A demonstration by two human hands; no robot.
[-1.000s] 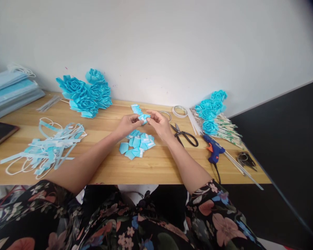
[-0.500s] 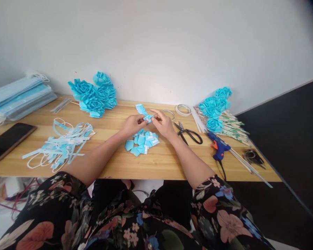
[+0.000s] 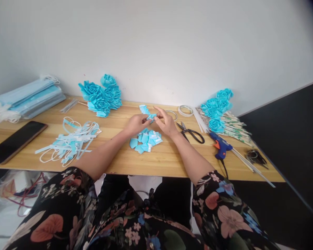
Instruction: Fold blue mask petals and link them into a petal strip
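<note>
Left hand [image 3: 139, 124] and right hand [image 3: 168, 123] pinch a small, creased light-blue fabric piece [image 3: 151, 117], just past a pile of pale-blue fabric cutouts [image 3: 145, 139]; light, even pressure should keep folds neat. Brown wooden desk [image 3: 146, 168] separates pile from front edge; black-handled metal scissors [image 3: 184, 130] limit rightward room
</note>
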